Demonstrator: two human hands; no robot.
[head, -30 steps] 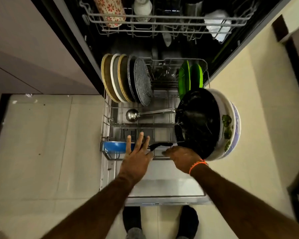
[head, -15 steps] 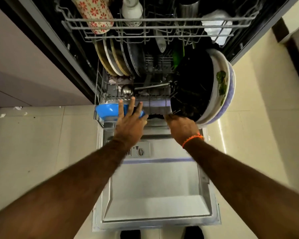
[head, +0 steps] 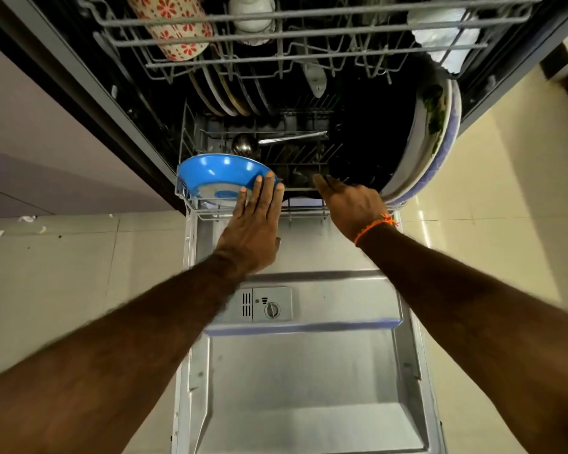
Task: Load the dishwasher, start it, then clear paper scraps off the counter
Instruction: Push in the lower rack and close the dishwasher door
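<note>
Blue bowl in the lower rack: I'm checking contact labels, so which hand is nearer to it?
Left. The left hand lies with straight fingers against the blue bowl; the right hand is off to the bowl's right, at the rack front.

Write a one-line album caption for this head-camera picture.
Both hands, left flat against the blue bowl, right on the lower rack, over the open dishwasher door.

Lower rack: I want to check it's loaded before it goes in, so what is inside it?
The lower rack holds a blue bowl in front, a steel ladle, upright plates, a black pan and large platters. The upper rack covers its back.
</note>
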